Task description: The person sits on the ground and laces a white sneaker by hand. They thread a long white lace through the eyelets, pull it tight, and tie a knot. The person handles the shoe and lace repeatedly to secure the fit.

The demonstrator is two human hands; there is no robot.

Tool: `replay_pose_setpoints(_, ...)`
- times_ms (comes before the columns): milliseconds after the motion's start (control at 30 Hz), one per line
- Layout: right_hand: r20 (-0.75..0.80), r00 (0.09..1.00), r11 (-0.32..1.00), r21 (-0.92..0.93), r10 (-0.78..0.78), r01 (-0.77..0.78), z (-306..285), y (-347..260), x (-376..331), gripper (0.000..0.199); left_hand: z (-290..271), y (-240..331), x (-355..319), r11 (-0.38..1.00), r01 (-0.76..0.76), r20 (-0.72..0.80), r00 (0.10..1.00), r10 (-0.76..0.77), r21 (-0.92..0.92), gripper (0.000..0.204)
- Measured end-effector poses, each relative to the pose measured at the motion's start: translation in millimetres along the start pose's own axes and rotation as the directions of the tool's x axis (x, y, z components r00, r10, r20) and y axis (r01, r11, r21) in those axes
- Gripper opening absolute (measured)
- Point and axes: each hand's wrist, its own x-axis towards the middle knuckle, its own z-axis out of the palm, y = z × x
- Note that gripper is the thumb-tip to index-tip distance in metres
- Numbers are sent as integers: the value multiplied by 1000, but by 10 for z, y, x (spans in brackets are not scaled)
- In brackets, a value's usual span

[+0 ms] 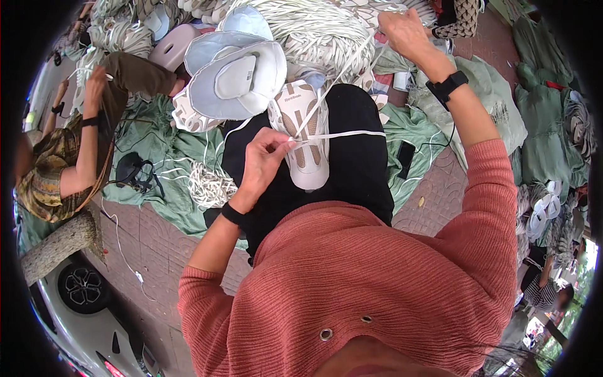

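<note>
The beige-and-white shoe [308, 164] sits on the person's black-clad lap, its rounded toe near and its tongue far. A white lace [344, 134] crosses its front, with one length lying rightward over the dark cloth and another running taut up to the far right. The left hand [264, 162] pinches the lace between thumb and fingertips, right on top of the shoe; the right hand [405, 36], raised beyond the shoe at far right, has its fingers closed on the drawn length, though whether it grips one strand or two is hard to tell at this angle. Handling the lace well here would mean keeping the left pinch close to the eyelets, drawing steadily rather than jerking, and letting the strip lie flat without twists; the lap gives way easily, so the left hand should also steady the shoe. Just beyond it to the left stand pale, cupped pieces [260, 94], and a great heap of white laces [314, 38] lies far behind. A smaller lace bundle [210, 185] rests near left on a green sheet [154, 200], a dark phone [406, 157] lies to the right, and a co-worker [78, 166] sits at far left.
</note>
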Motion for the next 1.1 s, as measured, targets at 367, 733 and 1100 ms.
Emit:
replay_pose_setpoints(367, -170, 963, 954, -179, 211, -240, -4, 295, 206, 17, -21, 138, 180, 877, -346, 123, 938, 323, 334, 7)
replay_pose_setpoints(733, 836, 445, 112, 500, -322, -859, -341, -723, -777, 44, -14, 247, 377, 706, -506, 195, 857, 477, 495, 17)
replay_pose_setpoints(1100, 752, 656, -995, 1, 63, 95, -199, -1524, -1249, 12, 180, 291, 506, 937, -186, 158, 977, 144, 295, 10)
